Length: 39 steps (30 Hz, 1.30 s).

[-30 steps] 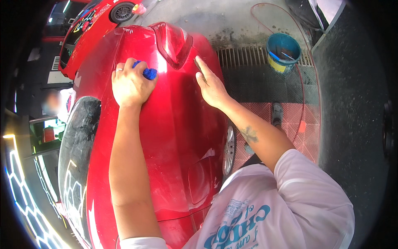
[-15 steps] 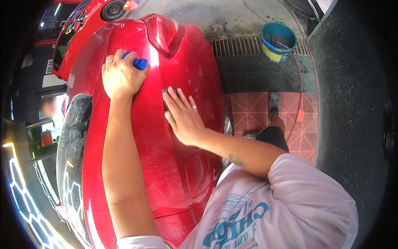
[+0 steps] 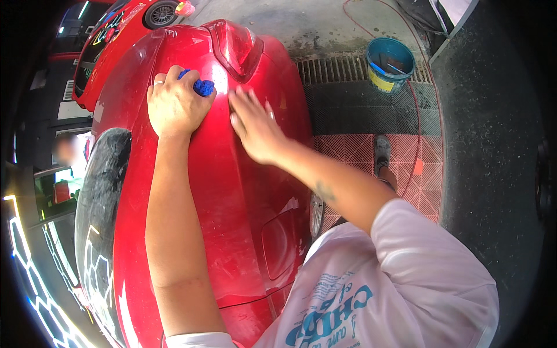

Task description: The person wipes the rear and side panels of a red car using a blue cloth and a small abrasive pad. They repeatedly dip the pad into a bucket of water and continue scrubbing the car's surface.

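Both hands rest on the glossy red rear quarter of a car (image 3: 226,232), its finish partly hazy. My left hand (image 3: 178,107) is closed round a crumpled blue cloth (image 3: 203,87) on the upper body edge. To its right, below the tail light (image 3: 237,51), my right hand (image 3: 255,124) lies with fingers stretched along the panel, slightly smeared by motion. A dark flat pad under its fingers showed in the earlier frame; now the hand almost wholly covers it. The round-cornered fuel flap (image 3: 281,243) sits nearer to me.
At the far right a teal bucket (image 3: 390,72) holds long thin items. A red hose (image 3: 419,116) curves over red floor tiles (image 3: 426,194) and a drain grate (image 3: 325,69). Another red car (image 3: 119,40) stands at the far left, and a person (image 3: 72,153) is beyond the rear window.
My right hand has slid farther along the panel toward the tail light, with the pad under it. My left hand and the cloth stay in nearly the same place.
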Motion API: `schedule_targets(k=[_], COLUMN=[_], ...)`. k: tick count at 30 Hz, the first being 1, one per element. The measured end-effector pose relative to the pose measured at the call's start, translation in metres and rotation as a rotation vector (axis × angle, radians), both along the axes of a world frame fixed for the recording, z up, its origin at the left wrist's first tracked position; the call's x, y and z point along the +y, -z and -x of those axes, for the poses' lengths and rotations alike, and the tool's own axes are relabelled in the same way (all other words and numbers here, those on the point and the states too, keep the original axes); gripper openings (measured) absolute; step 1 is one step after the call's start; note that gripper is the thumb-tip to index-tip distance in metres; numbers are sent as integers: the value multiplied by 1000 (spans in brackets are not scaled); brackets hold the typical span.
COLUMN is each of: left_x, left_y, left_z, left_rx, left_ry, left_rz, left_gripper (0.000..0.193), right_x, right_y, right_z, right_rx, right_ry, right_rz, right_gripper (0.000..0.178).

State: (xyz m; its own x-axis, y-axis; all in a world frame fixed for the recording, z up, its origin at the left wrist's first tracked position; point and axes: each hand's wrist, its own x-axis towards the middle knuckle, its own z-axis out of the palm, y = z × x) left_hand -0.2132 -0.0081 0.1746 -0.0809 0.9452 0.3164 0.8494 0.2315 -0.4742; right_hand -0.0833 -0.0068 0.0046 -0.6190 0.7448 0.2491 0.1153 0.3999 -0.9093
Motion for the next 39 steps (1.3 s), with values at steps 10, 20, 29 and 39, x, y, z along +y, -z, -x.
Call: schedule_targets(k=[10, 20, 29, 39], left_x=[-7, -6, -1, -1], left_y=[-2, -2, 0, -2], left_z=[1, -1, -2, -3], left_rx=[16, 28, 18, 20], left_ry=[-10, -19, 6, 7], left_rz=[0, -11, -24, -20], left_gripper=[28, 28, 28, 28], right_x=[-50, 54, 29, 19], right_y=[6, 6, 6, -2], right_z=[-31, -23, -27, -30], right_rx=[-80, -219, -308, -279], right_ry=[-131, 22, -96, -74], right_rz=[24, -152, -216, -223], right_gripper=[62, 59, 76, 61])
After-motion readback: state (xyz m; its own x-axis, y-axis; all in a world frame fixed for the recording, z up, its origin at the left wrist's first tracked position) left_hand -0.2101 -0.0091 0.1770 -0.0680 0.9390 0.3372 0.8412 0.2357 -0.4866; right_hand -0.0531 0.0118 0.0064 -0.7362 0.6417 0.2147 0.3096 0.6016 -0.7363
